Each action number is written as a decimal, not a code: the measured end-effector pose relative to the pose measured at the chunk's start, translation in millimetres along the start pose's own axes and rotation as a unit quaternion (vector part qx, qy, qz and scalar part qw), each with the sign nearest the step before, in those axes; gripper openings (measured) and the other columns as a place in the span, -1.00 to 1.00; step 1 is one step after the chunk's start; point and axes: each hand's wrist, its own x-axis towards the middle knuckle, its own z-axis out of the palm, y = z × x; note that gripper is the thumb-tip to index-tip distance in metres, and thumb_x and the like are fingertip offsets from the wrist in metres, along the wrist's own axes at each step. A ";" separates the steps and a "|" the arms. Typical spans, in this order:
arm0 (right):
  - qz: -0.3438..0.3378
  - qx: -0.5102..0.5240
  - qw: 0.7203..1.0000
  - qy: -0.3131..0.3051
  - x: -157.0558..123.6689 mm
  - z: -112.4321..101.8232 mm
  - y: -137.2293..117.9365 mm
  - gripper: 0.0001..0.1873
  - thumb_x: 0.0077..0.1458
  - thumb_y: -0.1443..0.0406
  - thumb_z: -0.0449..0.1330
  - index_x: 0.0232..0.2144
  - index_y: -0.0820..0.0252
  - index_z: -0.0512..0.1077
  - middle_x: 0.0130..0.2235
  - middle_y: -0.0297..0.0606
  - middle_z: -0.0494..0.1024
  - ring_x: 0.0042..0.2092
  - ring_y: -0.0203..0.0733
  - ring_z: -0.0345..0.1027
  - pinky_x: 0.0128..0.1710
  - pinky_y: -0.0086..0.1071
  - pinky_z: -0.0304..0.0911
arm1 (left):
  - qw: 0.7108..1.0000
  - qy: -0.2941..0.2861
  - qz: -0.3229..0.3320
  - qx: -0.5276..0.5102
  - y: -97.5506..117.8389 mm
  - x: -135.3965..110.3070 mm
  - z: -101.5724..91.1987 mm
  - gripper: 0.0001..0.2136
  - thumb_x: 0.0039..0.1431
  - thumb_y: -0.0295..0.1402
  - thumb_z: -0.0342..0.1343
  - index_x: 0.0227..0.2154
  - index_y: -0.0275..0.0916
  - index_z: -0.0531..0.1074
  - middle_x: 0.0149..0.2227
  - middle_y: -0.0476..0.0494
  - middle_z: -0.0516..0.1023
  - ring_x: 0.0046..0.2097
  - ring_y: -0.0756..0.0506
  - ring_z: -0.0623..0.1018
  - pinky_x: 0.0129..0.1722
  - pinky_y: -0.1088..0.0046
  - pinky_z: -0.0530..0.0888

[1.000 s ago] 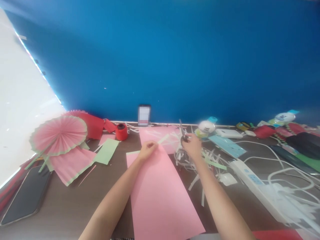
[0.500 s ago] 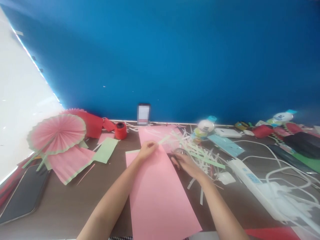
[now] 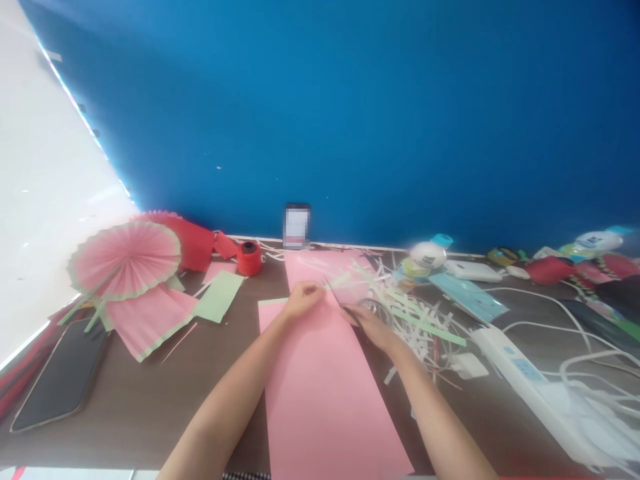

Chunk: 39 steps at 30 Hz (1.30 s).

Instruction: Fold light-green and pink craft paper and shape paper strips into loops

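A long pink paper sheet (image 3: 320, 387) lies on the brown table in front of me. At its far edge my left hand (image 3: 303, 299) is closed in a pinch on a thin pale green paper strip (image 3: 338, 281). Just to the right, my right hand (image 3: 373, 327) is closed round the handles of a pair of scissors (image 3: 353, 311). The blades point toward the strip near my left fingers. I cannot tell whether the blades touch the strip.
A heap of cut paper strips (image 3: 415, 313) lies right of the sheet, with a power strip (image 3: 520, 370), cables and a glue bottle (image 3: 427, 255) beyond. Pink pleated fans (image 3: 125, 260), green paper (image 3: 219, 297), a red tape roll (image 3: 249, 258) and a phone (image 3: 65, 377) sit left.
My right hand lifted the scissors from the strip heap and brought them left and nearer, up to the pink sheet's edge. My left hand kept its pinch on the strip.
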 end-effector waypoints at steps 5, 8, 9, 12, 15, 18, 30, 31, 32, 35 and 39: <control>-0.028 0.014 0.999 -0.007 3.0 -0.4 -0.3 -0.64 0.00 0.06 0.00 -0.40 0.15 0.47 -0.35 -0.30 0.51 -0.25 -0.06 0.32 -0.23 -0.28 0.20 | 1.000 -0.005 -0.007 0.001 -1.3 0.7 -0.6 -0.80 -0.05 -0.30 0.04 -0.62 -0.35 0.34 -0.56 -0.03 0.33 -0.45 0.01 0.36 -0.43 0.52 0.28; -0.038 0.009 0.999 0.003 5.6 0.7 1.1 -0.67 0.00 0.09 0.01 -0.41 0.13 0.47 -0.40 -0.32 0.51 -0.24 -0.06 0.32 -0.25 -0.30 0.20 | 1.000 0.000 -0.006 -0.002 -0.3 0.4 -0.6 -0.80 -0.07 -0.30 0.04 -0.62 -0.34 0.34 -0.56 -0.03 0.32 -0.45 0.01 0.35 -0.42 0.52 0.28; -0.041 0.007 0.999 0.004 6.4 1.2 1.4 -0.68 0.00 0.10 0.02 -0.42 0.13 0.47 -0.41 -0.33 0.51 -0.24 -0.07 0.32 -0.26 -0.31 0.20 | 1.000 0.001 -0.005 -0.001 0.1 0.1 -0.6 -0.80 -0.07 -0.30 0.04 -0.63 -0.34 0.34 -0.56 -0.03 0.32 -0.45 0.01 0.35 -0.42 0.52 0.27; -0.048 0.004 0.999 -0.001 7.8 2.3 0.8 -0.69 0.00 0.11 0.02 -0.42 0.13 0.47 -0.41 -0.34 0.51 -0.26 -0.08 0.32 -0.26 -0.31 0.20 | 1.000 -0.001 -0.002 0.008 0.8 -0.5 -0.7 -0.81 -0.06 -0.31 0.02 -0.64 -0.33 0.32 -0.56 -0.02 0.31 -0.45 0.02 0.34 -0.42 0.53 0.27; -0.054 0.004 0.999 -0.003 8.0 2.6 -1.9 -0.68 0.01 0.11 0.01 -0.40 0.15 0.47 -0.39 -0.34 0.51 -0.27 -0.09 0.32 -0.25 -0.31 0.19 | 1.000 -0.002 -0.001 0.018 0.5 -0.6 -0.9 -0.81 -0.05 -0.32 0.01 -0.64 -0.33 0.30 -0.56 -0.02 0.31 -0.44 0.02 0.34 -0.42 0.53 0.26; -0.055 0.006 0.998 0.000 8.4 2.8 -3.3 -0.69 0.01 0.12 0.02 -0.40 0.16 0.47 -0.38 -0.33 0.51 -0.26 -0.10 0.32 -0.23 -0.31 0.19 | 1.000 -0.005 0.001 0.018 -0.6 -0.1 -0.9 -0.82 -0.05 -0.32 0.01 -0.64 -0.33 0.30 -0.55 -0.02 0.31 -0.45 0.02 0.34 -0.42 0.54 0.26; -0.052 -0.019 0.998 -0.002 11.1 3.9 0.3 -0.67 -0.01 0.10 0.03 -0.39 0.17 0.47 -0.38 -0.32 0.52 -0.24 -0.08 0.33 -0.24 -0.31 0.22 | 1.000 -0.008 -0.007 0.021 -2.8 1.1 -2.1 -0.81 -0.05 -0.31 0.01 -0.64 -0.32 0.28 -0.57 0.01 0.28 -0.47 0.04 0.31 -0.45 0.54 0.25; -0.052 -0.023 0.998 -0.001 11.0 3.7 0.1 -0.68 -0.01 0.11 0.03 -0.39 0.17 0.47 -0.38 -0.32 0.52 -0.23 -0.08 0.33 -0.23 -0.30 0.21 | 1.000 -0.007 -0.011 0.023 -2.9 1.2 -2.1 -0.80 -0.06 -0.30 0.01 -0.64 -0.32 0.28 -0.57 0.01 0.28 -0.47 0.04 0.31 -0.45 0.54 0.25; -0.053 -0.026 0.998 0.001 11.0 3.6 0.0 -0.68 -0.01 0.11 0.03 -0.39 0.17 0.47 -0.37 -0.32 0.52 -0.23 -0.08 0.33 -0.22 -0.30 0.21 | 1.000 -0.006 -0.012 0.024 -3.0 1.4 -2.2 -0.80 -0.06 -0.29 0.01 -0.65 -0.32 0.27 -0.57 0.00 0.28 -0.47 0.04 0.31 -0.45 0.54 0.25; -0.055 -0.028 0.998 0.000 11.6 4.1 0.7 -0.69 0.00 0.13 0.02 -0.39 0.17 0.47 -0.38 -0.33 0.52 -0.24 -0.07 0.34 -0.22 -0.29 0.22 | 1.000 -0.008 -0.012 0.026 -3.2 1.8 -2.6 -0.79 -0.06 -0.28 0.01 -0.64 -0.32 0.27 -0.57 0.00 0.28 -0.47 0.04 0.31 -0.45 0.54 0.25; -0.070 -0.021 0.997 -0.008 12.4 5.8 2.6 -0.71 0.02 0.17 0.01 -0.36 0.17 0.46 -0.34 -0.32 0.52 -0.22 -0.08 0.34 -0.21 -0.28 0.22 | 1.000 -0.010 -0.013 0.025 -2.5 1.7 -3.2 -0.79 -0.05 -0.29 0.01 -0.64 -0.32 0.26 -0.57 0.01 0.26 -0.48 0.04 0.31 -0.45 0.54 0.25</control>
